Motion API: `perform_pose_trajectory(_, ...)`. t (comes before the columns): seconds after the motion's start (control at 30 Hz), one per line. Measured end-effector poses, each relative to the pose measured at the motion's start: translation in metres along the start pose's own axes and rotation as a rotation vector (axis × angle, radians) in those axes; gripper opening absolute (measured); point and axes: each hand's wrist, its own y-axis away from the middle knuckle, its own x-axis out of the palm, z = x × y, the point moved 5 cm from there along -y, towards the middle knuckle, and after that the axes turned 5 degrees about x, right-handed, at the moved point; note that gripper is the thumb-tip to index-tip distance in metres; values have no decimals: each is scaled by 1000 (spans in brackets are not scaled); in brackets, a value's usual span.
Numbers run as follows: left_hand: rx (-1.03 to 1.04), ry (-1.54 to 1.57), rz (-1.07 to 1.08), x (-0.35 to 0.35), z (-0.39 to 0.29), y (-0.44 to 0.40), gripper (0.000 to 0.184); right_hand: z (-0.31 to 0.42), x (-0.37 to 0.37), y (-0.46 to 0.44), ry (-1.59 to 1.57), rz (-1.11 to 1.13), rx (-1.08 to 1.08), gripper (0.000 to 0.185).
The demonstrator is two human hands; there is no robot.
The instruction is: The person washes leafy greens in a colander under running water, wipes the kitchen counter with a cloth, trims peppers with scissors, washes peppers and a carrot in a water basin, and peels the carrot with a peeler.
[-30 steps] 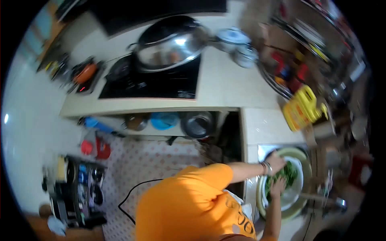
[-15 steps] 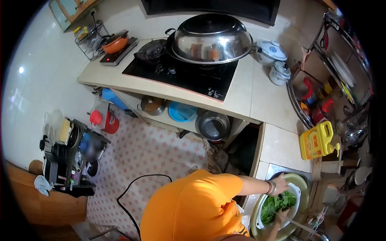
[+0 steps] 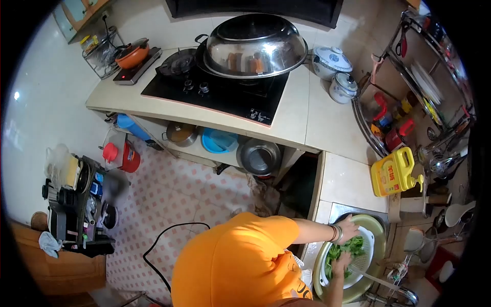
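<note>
My left hand, with bracelets at the wrist, is closed over the upper rim of a white colander. Leafy greens lie in the colander, bunched toward its left side. Down among them is my right hand, its fingers curled into the leaves and partly hidden. The colander sits inside a larger olive-green basin at the sink. From the faucet a pale stream, apparently water, reaches into the colander.
A yellow detergent jug stands on the counter beyond the sink. Past it rises a metal rack. A large domed lid covers a pan on the stove. A black cable lies on the tiled floor.
The greens have moved toward the colander's left side, baring slots on its right. My right hand has shifted up and left with them. The whole view has moved slightly.
</note>
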Motion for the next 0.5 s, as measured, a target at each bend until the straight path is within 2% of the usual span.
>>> perform_pose_trajectory(0.07,-1,-2,-50,5,-1,-1,61,-31,-10,6,-461,-218,-63,42)
perform_pose_trajectory(0.1,-5,4,-85,9,0,-3,59,-77,43,-7,-804,-465,74,45)
perform_pose_trajectory(0.13,-7,7,-86,16,2,-5,59,-73,38,-8,-802,-462,73,45)
perform_pose_trajectory(0.2,0,-17,-131,21,3,-9,57,-70,21,-8,-847,-315,618,38)
perform_pose_trajectory(0.23,1,-18,-132,15,2,-7,57,-32,-9,-1,-799,-214,525,48)
perform_pose_trajectory(0.27,0,-7,-101,10,1,-4,57,-44,47,-9,-267,-256,436,61)
perform_pose_trajectory(0.33,-1,4,-71,-2,1,-1,57,-5,-1,17,-199,66,110,66)
perform_pose_trajectory(0.4,-4,16,4,-3,-2,2,57,-12,-24,31,-34,230,146,65)
perform_pose_trajectory(0.47,-1,-7,-38,3,0,0,57,-43,11,14,-81,168,225,66)
perform_pose_trajectory(0.5,0,9,-66,3,-1,1,58,-62,55,-4,-356,-18,220,67)
